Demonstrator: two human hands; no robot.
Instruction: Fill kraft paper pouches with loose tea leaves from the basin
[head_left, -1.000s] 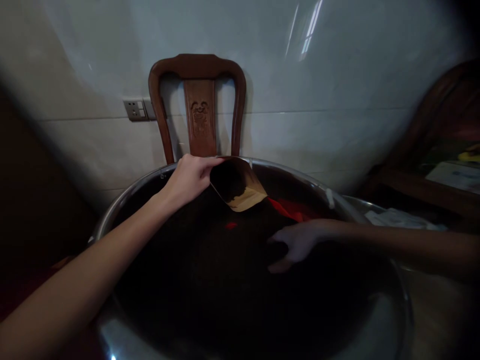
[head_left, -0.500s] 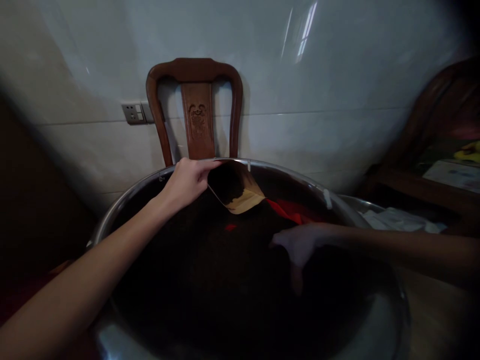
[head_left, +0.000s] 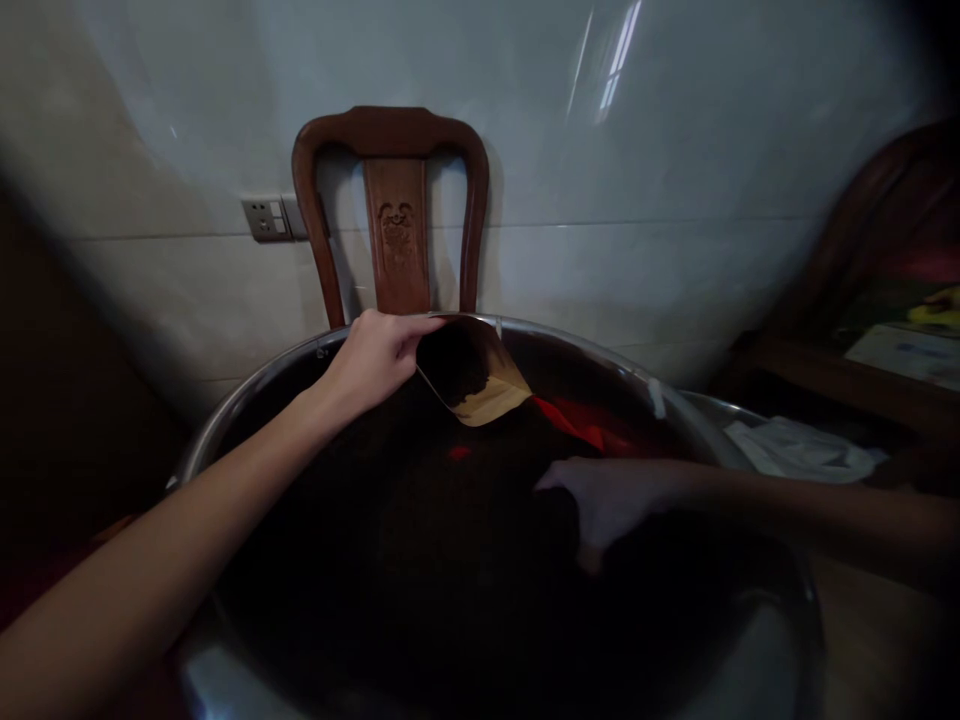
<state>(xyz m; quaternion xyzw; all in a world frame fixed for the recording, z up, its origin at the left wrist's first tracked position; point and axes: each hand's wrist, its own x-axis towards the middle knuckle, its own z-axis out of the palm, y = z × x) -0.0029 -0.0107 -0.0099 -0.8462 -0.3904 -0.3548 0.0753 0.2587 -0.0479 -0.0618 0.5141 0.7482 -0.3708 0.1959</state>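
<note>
A large round metal tub [head_left: 559, 333] holds a dark mass whose details are lost in shadow. At its far rim my left hand [head_left: 379, 360] pinches the edge of a paper bag [head_left: 495, 400], whose mouth gapes toward me with dark stuff inside. Red material [head_left: 574, 425] lies to the right of the bag. Low in the tub, on the right, is my right hand [head_left: 600, 500], thumb and fingers apart; its fingertips are partly lost in the dark, and nothing shows in its grasp. A small red spot [head_left: 460, 453] shows on the dark mass.
A carved wooden chair [head_left: 397, 235] stands behind the tub, against the tiled wall. A wall socket [head_left: 266, 220] is left of it. At the right are a white plastic bag [head_left: 806, 450] and another wooden chair [head_left: 847, 240] with things on it.
My right hand has shifted slightly, and its thumb is drawn in somewhat. My left hand keeps its hold on the paper bag.
</note>
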